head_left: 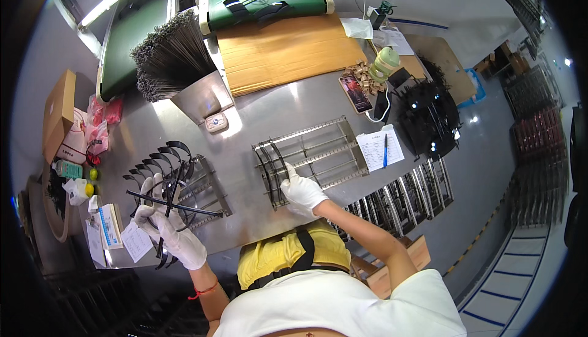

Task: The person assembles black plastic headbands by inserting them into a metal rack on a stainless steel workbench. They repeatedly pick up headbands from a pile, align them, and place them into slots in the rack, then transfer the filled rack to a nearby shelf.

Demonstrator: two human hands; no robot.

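My left hand (174, 233), in a white glove, grips a bundle of thin black curved strips (174, 201) at the left of the table. Some strips cross one another, and a few hang below the hand. Behind them stands a metal wire rack (211, 184) with more black curved strips (164, 155) beside it, partly hidden by the bundle. At the centre, my gloved right hand (301, 193) closes its fingers on a black curved strip (277, 156) standing across a slotted metal rack (331, 144). Another strip stands close by at the rack's left end.
Behind the racks are a metal holder (199, 101) full of thin wires, brown cardboard (288, 52) and a green conveyor (245, 12) carrying black strips. A phone (355, 94), paper (378, 147) with a blue pen, and a black pile (429, 113) lie at the right. Stacked racks (404, 193) stand beside me.
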